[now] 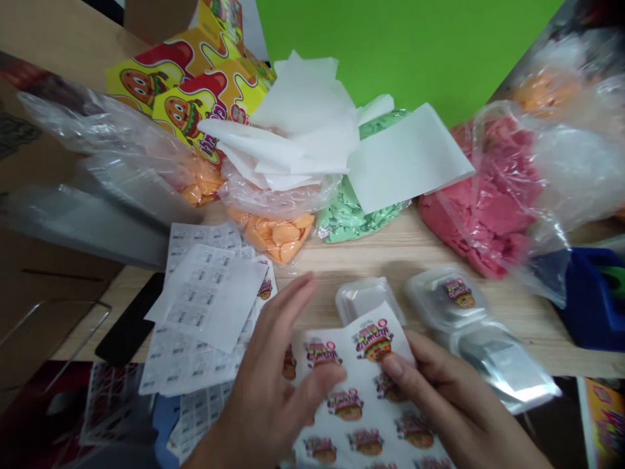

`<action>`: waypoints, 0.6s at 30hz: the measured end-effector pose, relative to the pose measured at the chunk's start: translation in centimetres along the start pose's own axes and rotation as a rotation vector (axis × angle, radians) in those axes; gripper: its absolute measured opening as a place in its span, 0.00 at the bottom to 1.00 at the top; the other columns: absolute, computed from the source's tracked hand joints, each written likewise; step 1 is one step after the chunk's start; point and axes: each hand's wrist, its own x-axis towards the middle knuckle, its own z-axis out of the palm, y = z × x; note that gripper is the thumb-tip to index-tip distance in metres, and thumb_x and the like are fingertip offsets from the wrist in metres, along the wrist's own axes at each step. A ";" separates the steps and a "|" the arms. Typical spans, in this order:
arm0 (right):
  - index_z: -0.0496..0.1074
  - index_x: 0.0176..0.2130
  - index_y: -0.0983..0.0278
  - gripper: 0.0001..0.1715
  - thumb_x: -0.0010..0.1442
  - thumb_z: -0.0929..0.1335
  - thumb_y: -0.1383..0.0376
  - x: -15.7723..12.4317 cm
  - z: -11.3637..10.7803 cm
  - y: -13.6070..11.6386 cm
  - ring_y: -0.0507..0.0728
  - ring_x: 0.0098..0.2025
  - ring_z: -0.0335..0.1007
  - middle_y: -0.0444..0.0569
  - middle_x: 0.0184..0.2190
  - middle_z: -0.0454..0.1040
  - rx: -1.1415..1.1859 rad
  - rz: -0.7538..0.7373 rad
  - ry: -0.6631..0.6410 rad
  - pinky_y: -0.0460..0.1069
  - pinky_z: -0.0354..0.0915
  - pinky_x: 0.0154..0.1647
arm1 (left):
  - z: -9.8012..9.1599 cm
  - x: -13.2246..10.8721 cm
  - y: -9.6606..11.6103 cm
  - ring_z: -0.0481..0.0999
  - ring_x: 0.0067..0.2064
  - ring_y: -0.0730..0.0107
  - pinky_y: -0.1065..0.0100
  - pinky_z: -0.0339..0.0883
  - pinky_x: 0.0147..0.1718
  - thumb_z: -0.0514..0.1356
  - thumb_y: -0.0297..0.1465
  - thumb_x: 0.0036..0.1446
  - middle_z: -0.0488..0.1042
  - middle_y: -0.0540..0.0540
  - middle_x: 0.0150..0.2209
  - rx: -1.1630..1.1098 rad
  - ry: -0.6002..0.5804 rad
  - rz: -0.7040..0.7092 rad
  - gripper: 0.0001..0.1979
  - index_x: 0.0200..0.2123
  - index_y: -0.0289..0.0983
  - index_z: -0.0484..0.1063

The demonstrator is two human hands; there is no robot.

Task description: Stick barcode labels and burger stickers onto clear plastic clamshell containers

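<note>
A white sheet of burger stickers [359,412] is in front of me, with printed burger figures in rows. My right hand [442,384] pinches its upper right corner, thumb on top beside a sticker. Over the sheet's left side, my left hand [273,371] has its fingers stretched out and its thumb apart; whether the thumb touches the paper I cannot tell. Just beyond the sheet lies a clear plastic box [368,296]. To the right, another clear box [446,296] bears a burger sticker on its lid, with an open clear box [502,361] nearer me.
Barcode label sheets [195,293] lie left, beside a black phone-like slab [129,322]. Behind are bags of orange pieces [278,231], green pieces [361,212] and pink pieces [493,195], with white papers [312,124] on top. A blue tape dispenser [590,299] stands right.
</note>
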 end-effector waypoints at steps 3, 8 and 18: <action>0.70 0.42 0.55 0.10 0.65 0.61 0.63 -0.9 -0.3 -0.2 0.51 0.32 0.77 0.41 0.31 0.77 -0.115 -0.118 -0.007 0.43 0.73 0.31 | -1.6 2.4 0.9 0.76 0.32 0.70 0.74 0.71 0.27 0.57 0.38 0.59 0.76 0.51 0.33 -0.322 -0.348 -0.245 0.09 0.39 0.43 0.73; 0.67 0.44 0.52 0.20 0.56 0.68 0.74 -1.3 0.3 0.6 0.46 0.34 0.75 0.36 0.34 0.75 -0.324 -0.520 0.471 0.36 0.70 0.36 | -1.1 2.9 2.5 0.67 0.24 0.75 0.77 0.63 0.20 0.55 0.37 0.58 0.64 0.54 0.22 -0.570 -0.605 -0.513 0.10 0.28 0.39 0.68; 0.66 0.48 0.61 0.18 0.58 0.66 0.74 -1.4 -0.3 0.1 0.48 0.39 0.74 0.45 0.37 0.76 -0.781 -0.673 0.336 0.39 0.70 0.40 | -1.4 3.0 2.7 0.75 0.38 0.75 0.75 0.67 0.39 0.57 0.22 0.59 0.77 0.56 0.36 -0.460 -0.472 -0.066 0.18 0.46 0.50 0.74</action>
